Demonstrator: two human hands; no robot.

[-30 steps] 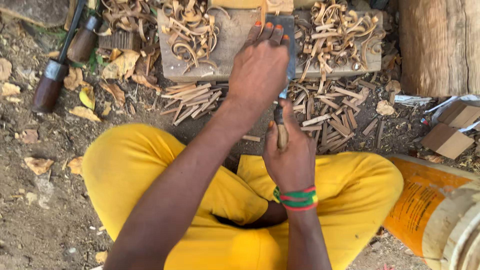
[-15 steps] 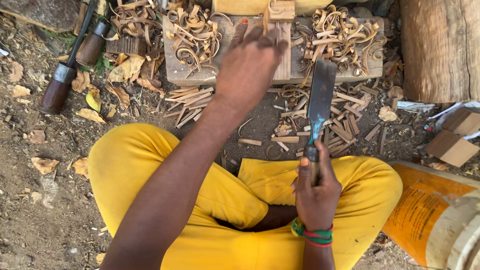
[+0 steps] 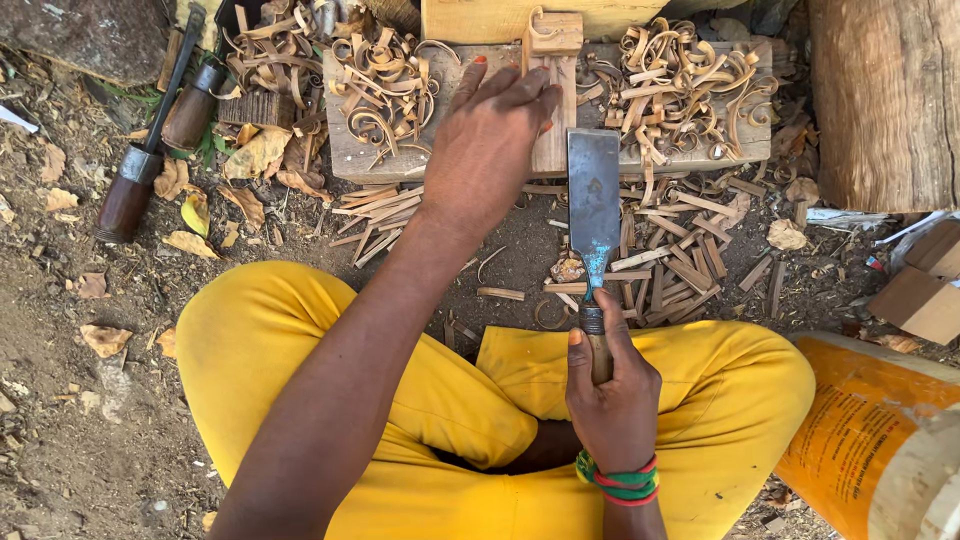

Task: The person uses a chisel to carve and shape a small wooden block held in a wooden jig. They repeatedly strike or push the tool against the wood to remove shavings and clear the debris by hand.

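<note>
Seated cross-legged on the dirt, I grip a broad chisel (image 3: 594,215) in my right hand (image 3: 612,398), fingers clenched round its wooden handle, thumb up along the ferrule. Its flat steel blade runs almost straight away from me, long axis pointing from my lap toward the work, with the cutting edge at the near edge of the plank (image 3: 390,150). My left hand (image 3: 487,140) lies further out, palm down, fingers spread and pressing on a small pale wooden block (image 3: 553,95) that stands lengthwise on that plank. The fingertips cover the left side of the block; whether they curl round it I cannot tell.

So the block lies directly ahead of the chisel edge and slightly to its left, its long axis close to parallel with the blade. My left hand is the one on the piece; my right hand stays well back by my knees, joined to the work only through the tool.

Curled shavings (image 3: 690,75) heap on both sides of the block, and split sticks (image 3: 690,265) litter the ground between plank and my yellow trousers (image 3: 430,400). Two more dark-handled tools (image 3: 150,165) lie off to my left, a log (image 3: 885,100) stands at right, and an orange sack (image 3: 850,440) sits beside my right knee.
</note>
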